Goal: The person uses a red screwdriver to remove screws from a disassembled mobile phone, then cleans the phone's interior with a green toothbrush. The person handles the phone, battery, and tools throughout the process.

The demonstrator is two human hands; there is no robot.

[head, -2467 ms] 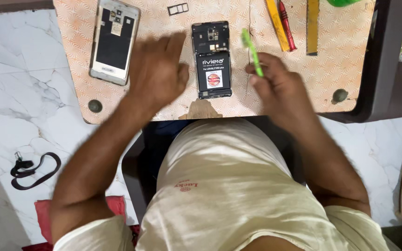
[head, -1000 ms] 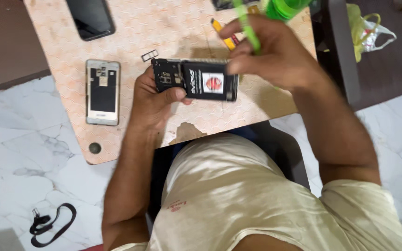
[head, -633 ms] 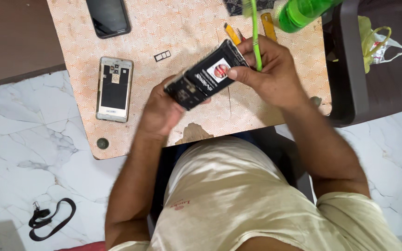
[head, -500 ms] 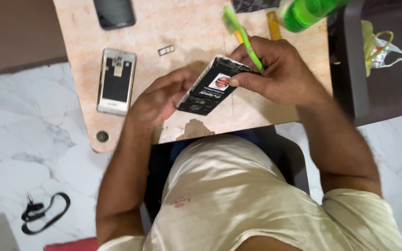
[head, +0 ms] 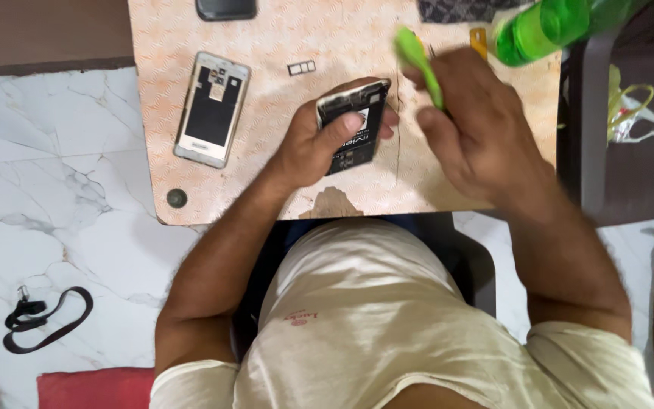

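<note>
Lifted clear now, the right hand [head: 478,136] pulls off the opened phone [head: 351,125], fingers pinching a green plastic pry tool [head: 416,60]. Left hand [head: 319,140] wraps the phone, thumb across it, on the speckled tabletop [head: 266,38]. Farther off: second backless phone [head: 212,108], green bottle [head: 550,26].

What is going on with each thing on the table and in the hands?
Left hand: gripping the opened phone.
Opened phone: back cover off, insides showing, held over the table.
Right hand: holding the green tool.
Green tool: tip up, blurred.
Second phone: flat on the table, back open.
Card tray: out, lying alone.
Green bottle: on its side.
</note>
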